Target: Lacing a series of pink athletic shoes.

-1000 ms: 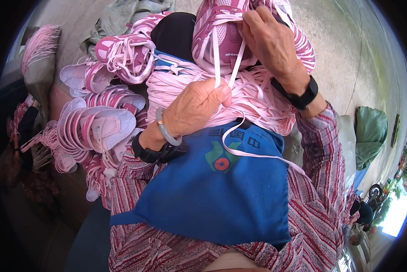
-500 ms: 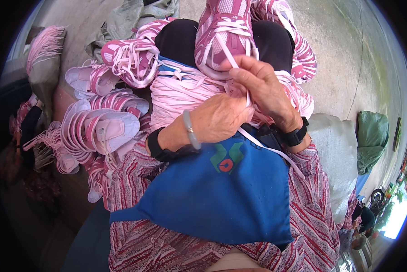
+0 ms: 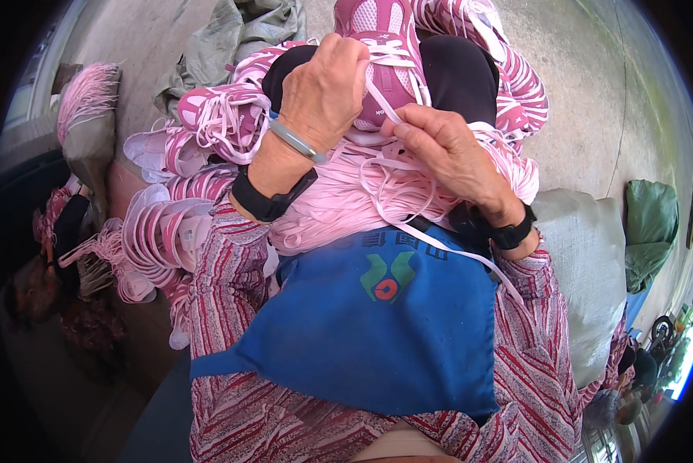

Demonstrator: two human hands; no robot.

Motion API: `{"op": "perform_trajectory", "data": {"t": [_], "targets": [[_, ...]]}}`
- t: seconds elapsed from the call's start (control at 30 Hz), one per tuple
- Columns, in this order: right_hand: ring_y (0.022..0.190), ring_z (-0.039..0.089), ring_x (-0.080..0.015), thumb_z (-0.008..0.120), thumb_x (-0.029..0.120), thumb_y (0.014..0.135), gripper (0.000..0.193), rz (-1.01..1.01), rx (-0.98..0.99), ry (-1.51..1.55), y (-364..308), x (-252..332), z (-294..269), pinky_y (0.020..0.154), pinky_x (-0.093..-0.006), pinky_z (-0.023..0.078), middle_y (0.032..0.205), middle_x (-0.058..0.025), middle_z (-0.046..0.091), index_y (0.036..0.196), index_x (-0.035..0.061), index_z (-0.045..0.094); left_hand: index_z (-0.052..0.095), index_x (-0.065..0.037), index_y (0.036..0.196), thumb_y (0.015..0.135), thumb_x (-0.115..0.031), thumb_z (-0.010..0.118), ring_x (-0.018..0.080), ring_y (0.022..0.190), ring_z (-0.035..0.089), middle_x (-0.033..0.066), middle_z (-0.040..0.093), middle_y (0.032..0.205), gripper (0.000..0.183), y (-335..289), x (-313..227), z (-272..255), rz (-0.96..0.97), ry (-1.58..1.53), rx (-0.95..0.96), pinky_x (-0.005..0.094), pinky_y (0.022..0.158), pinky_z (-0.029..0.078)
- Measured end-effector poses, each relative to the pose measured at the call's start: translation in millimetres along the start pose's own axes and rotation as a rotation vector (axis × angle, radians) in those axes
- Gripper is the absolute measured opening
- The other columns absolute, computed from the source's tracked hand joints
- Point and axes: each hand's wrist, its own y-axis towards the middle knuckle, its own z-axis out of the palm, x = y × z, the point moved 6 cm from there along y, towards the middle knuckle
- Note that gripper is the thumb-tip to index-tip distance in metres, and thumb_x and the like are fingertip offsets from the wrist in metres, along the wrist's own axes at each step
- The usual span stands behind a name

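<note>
A pink and white sneaker upper [image 3: 375, 15] lies between my knees, its lace partly threaded across the front. My left hand [image 3: 323, 96] is closed at the upper's left edge; its fingertips are turned away, so what they grip is hidden. My right hand [image 3: 447, 147], to the right and nearer, pinches a pale pink shoelace [image 3: 380, 99] between thumb and forefinger. That lace slants up toward the eyelets beside my left fingers. Under both hands a thick bundle of pink laces [image 3: 339, 193] covers my lap, and one loose lace trails over the blue apron [image 3: 362, 324].
Laced uppers [image 3: 221, 116] and stacked upper pieces [image 3: 161, 239] are piled at my left. More uppers [image 3: 528, 96] lie beyond my right knee. A pale sack [image 3: 582, 270] and a green bag [image 3: 651, 231] stand at right; grey-green cloth [image 3: 231, 46] lies on the floor ahead.
My left hand has moved up and left, from beside my right hand over the laces to the upper's left edge. My right hand has shifted slightly nearer, still pinching the lace.
</note>
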Motion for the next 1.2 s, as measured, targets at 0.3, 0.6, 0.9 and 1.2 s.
{"op": "perform_trajectory", "data": {"t": [0.3, 0.6, 0.9, 1.2], "targets": [[0.065, 0.050, -0.0105, 0.050, 0.016, 0.094, 0.022, 0.157, 0.094, 0.083, -7, 29, -26, 0.058, -0.0240, 0.041, 0.070, -0.0045, 0.056, 0.094, -0.0018, 0.063, 0.056, 0.000, 0.093, 0.090, -0.020, 0.054, 0.0195, 0.064, 0.060, 0.0114, 0.058, 0.069, 0.020, -24, 35, 31, -0.600, -0.578, 0.225, 0.0322, 0.060, 0.048], [0.060, 0.061, -0.0405, 0.060, 0.001, 0.070, 0.010, -0.332, 0.023, -0.488, 35, 70, 81, 0.051, -0.0445, 0.049, 0.061, -0.0255, 0.056, 0.073, -0.0076, 0.057, 0.052, -0.004, 0.096, 0.092, -0.015, 0.058, 0.0039, 0.059, 0.048, 0.0003, 0.051, 0.075, 0.012, -51, 53, 55, -0.749, -1.340, -0.077, 0.0183, 0.049, 0.041], [0.061, 0.061, -0.0386, 0.060, 0.005, 0.075, 0.014, -0.273, 0.156, -0.308, 7, 75, 93, 0.052, -0.0440, 0.047, 0.061, -0.0248, 0.055, 0.074, -0.0050, 0.050, 0.067, -0.006, 0.091, 0.093, -0.032, 0.057, 0.0045, 0.058, 0.047, -0.0017, 0.056, 0.069, 0.027, -44, 20, -10, -0.662, -0.956, 0.611, 0.0187, 0.051, 0.036], [0.088, 0.055, -0.0237, 0.055, 0.003, 0.086, 0.011, -0.007, 0.163, -0.383, -39, 47, -31, 0.074, -0.0327, 0.044, 0.085, -0.0122, 0.056, 0.091, -0.0005, 0.063, 0.054, -0.003, 0.087, 0.099, -0.022, 0.045, 0.0207, 0.087, 0.063, 0.0107, 0.062, 0.093, 0.024, -50, -10, 17, -0.808, -1.877, 0.366, 0.0336, 0.085, 0.050]]}}
